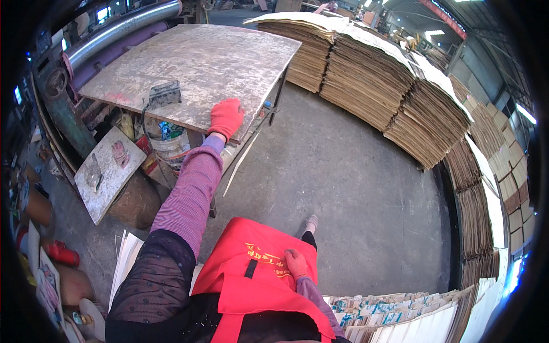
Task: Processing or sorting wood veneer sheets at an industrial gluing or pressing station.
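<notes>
My left hand (227,118), in a red glove, rests at the near right corner of a worn wooden tabletop (200,68). Its fingers are curled under, so what they hold, if anything, is hidden. Just left of it on the table edge sits a small dark box-shaped block (165,94) with a dark cord hanging down. In front of my red apron (246,251) hangs my right hand (296,263), also gloved in red. Those fingers are curled too, and the palm side is out of sight.
Tall stacks of thin wood veneer sheets (366,80) curve along the far and right side. More sheets (400,320) stand at the lower right. Metal rollers (123,31) lie beyond the table. A bucket (171,150) and a small board (108,171) with a glove stand at left.
</notes>
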Available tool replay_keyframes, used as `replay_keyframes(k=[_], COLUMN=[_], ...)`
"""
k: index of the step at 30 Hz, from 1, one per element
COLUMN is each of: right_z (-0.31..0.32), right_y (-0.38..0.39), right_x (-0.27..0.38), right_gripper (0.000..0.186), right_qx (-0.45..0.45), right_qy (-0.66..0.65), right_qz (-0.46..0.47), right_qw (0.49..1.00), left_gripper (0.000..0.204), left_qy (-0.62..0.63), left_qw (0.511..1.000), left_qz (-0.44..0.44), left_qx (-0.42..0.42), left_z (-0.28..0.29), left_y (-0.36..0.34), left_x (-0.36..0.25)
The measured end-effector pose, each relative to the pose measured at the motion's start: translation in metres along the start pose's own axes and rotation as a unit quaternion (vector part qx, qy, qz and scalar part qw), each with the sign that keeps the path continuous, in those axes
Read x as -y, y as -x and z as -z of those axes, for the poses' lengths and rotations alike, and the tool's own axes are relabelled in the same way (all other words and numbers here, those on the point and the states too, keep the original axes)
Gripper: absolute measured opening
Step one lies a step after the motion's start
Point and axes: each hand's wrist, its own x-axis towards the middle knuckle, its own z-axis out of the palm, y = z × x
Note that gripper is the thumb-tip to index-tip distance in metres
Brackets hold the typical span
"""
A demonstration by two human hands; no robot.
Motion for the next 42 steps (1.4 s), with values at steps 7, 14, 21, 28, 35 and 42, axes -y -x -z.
replay_keyframes(k=[7,14,21,28,35,42], right_z=[0.001,0.001,0.001,0.000,0.002,0.003], right_y=[0.002,0.001,0.004,0.000,0.006,0.003], right_x=[0.004,0.003,0.010,0.001,0.012,0.006], right_gripper=[0.030,0.030,0.028,0.028,0.028,0.028], right_qx=[0.001,0.000,0.006,0.006,0.012,0.015], right_qy=[0.011,0.010,-0.025,-0.028,-0.026,-0.026], right_qz=[-0.008,0.004,-0.005,0.013,0.008,-0.021], right_qw=[1.000,1.000,1.000,0.999,1.000,0.999], left_gripper=[0.014,0.014,0.013,0.012,0.015,0.022], left_qy=[0.016,0.011,-0.001,0.084,0.042,0.020], left_qw=[1.000,1.000,1.000,0.996,0.999,1.000], left_qz=[-0.009,-0.004,0.008,-0.002,-0.004,0.004], left_qx=[-0.018,-0.003,0.005,-0.040,-0.021,0.001], left_z=[-0.004,-0.001,0.001,0.001,0.002,0.006], left_y=[0.000,-0.001,-0.001,-0.001,0.002,0.002], left_x=[0.003,0.000,0.000,0.006,0.003,-0.007])
